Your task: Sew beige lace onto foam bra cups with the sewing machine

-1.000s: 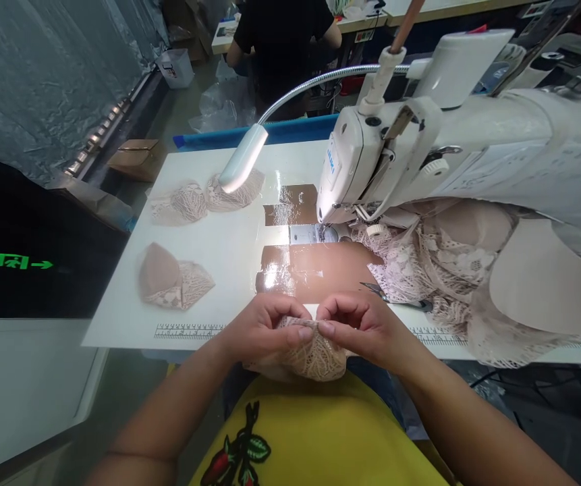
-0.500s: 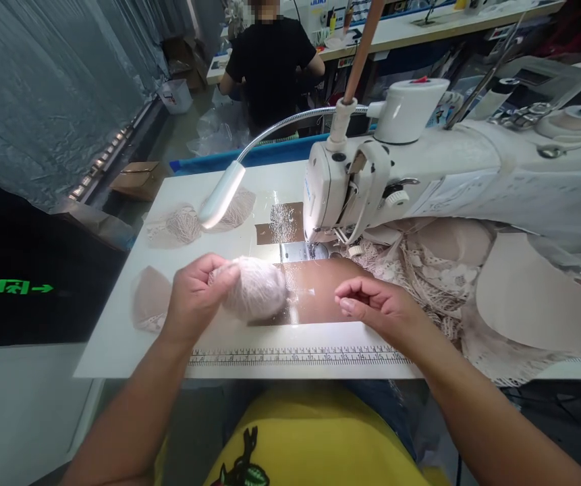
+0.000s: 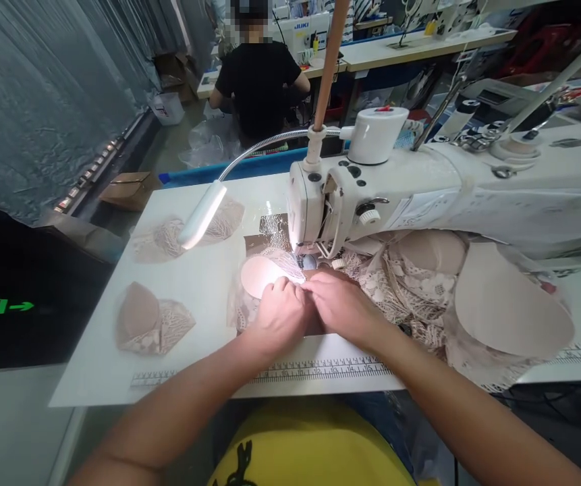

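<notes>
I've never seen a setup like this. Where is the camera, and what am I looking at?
There's no robot: the view comes from one camera worn on a person's head, looking forward and down. The big white machine is a sewing machine, with a bendy-necked lamp beside it. The left hand and right hand hold a beige lace-trimmed cup piece by the needle end; their exact grip is partly hidden. On the white table lie similar pieces at left, a heap of lace and cups at right, and a ruler scale along the near edge.
</notes>
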`<state>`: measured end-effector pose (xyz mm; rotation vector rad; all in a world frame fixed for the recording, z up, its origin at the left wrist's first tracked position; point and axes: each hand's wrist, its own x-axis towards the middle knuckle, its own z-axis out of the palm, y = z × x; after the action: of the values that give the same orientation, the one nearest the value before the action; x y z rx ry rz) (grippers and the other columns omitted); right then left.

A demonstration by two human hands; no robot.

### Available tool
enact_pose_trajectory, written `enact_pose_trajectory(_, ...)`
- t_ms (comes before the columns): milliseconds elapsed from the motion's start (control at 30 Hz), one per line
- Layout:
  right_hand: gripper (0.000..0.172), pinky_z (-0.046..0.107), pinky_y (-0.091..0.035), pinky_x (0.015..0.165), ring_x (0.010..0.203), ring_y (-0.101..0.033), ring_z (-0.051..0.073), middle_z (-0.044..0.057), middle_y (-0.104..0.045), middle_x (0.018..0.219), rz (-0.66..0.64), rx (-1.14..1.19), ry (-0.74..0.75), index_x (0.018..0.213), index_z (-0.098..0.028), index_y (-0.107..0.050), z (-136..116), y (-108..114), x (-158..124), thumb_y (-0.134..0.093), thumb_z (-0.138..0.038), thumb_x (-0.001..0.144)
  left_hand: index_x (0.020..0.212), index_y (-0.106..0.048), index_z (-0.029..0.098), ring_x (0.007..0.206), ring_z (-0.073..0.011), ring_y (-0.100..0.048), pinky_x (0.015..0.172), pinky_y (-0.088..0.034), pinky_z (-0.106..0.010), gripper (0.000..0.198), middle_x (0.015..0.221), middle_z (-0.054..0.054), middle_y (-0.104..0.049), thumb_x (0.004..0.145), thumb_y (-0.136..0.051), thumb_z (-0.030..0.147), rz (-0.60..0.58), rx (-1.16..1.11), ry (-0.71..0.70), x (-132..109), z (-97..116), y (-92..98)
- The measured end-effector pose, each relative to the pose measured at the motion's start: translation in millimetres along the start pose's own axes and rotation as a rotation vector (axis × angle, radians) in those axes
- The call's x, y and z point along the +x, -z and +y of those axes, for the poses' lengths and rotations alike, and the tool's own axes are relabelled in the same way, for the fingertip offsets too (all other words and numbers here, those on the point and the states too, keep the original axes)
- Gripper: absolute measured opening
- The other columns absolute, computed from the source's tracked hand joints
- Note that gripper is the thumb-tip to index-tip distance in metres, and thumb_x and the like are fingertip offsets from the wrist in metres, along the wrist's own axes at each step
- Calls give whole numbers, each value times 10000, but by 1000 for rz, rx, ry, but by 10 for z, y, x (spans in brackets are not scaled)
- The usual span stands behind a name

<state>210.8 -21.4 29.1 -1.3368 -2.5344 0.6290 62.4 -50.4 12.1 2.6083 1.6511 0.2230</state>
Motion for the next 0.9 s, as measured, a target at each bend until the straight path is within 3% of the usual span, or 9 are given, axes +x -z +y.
enact_pose_trajectory(133,295,265,-389,659,845,-546,171,69,-605,956,-30,-194,56,960,-178,-672,44,-133,12,-415,-75,860,758,-629,127,739,-200,-584,669,-491,-331,289,768,-99,-621,922,-406,209,-43,-322,-65,-39,-246,178)
enact_pose_trajectory(233,368,290,-401,701,908,-532,201,81,-603,1009,-8,-300,73,1074,-185,-652,63,-183,13,-405,-36,845,941,-661,119,861,-198,-617,748,-522,-325,281,960,-118,-670,934,-396,211,0,-473,-131,-19,-406,148)
enact_pose_trajectory(333,400,315,-411,730,915,-531,220,87,-608,1059,20,-358,46,1131,-188,-635,70,-207,23,-388,-38,854,1129,-632,97,970,-244,-611,810,-532,-395,322,1175,-160,-638,933,-409,221,83,-355,-166,9,-476,-24)
enact_pose_trajectory(467,440,323,-410,732,898,-544,224,94,-605,1106,43,-375,15,1188,-196,-611,84,-217,64,-399,-27,841,1153,-633,115,998,-248,-604,829,-539,-420,330,1245,-150,-610,937,-403,213,131,-258,-173,81,-523,-202)
enact_pose_trajectory(900,388,300,-378,605,817,-577,206,113,-630,1022,10,-386,-88,1177,-202,-616,-2,-175,184,-377,-103,889,1105,-656,119,936,-224,-613,811,-505,-390,304,1182,-124,-658,924,-424,193,156,-227,-274,302,-724,-183)
